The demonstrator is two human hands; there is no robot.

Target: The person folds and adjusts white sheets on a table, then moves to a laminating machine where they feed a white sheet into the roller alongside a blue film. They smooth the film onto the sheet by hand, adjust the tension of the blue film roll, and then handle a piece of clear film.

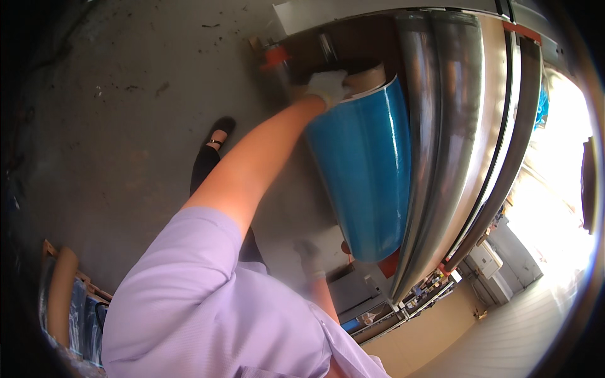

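Observation:
A large roll of glossy blue film (366, 175) lies before me, alongside the rollers of a machine. Its thick cardboard core (371, 78) sticks out at the upper end. My left hand (327, 86), in a pale work glove, is at this end, against the core and the roll's edge; its fingers are blurred, so the grip is unclear. Lower down, near the roll's other end, my right hand (309, 260) is gloved and heavily blurred. It appears apart from the film, and its finger position cannot be made out.
Long shiny metal rollers (453, 118) run beside the film. A red part (275, 55) stands near the upper roll end. Shelving with small items (425, 293) is beyond the machine. At lower left are a cardboard tube (62, 293) and plastic-wrapped goods (81, 314). Grey floor (118, 156) stretches left.

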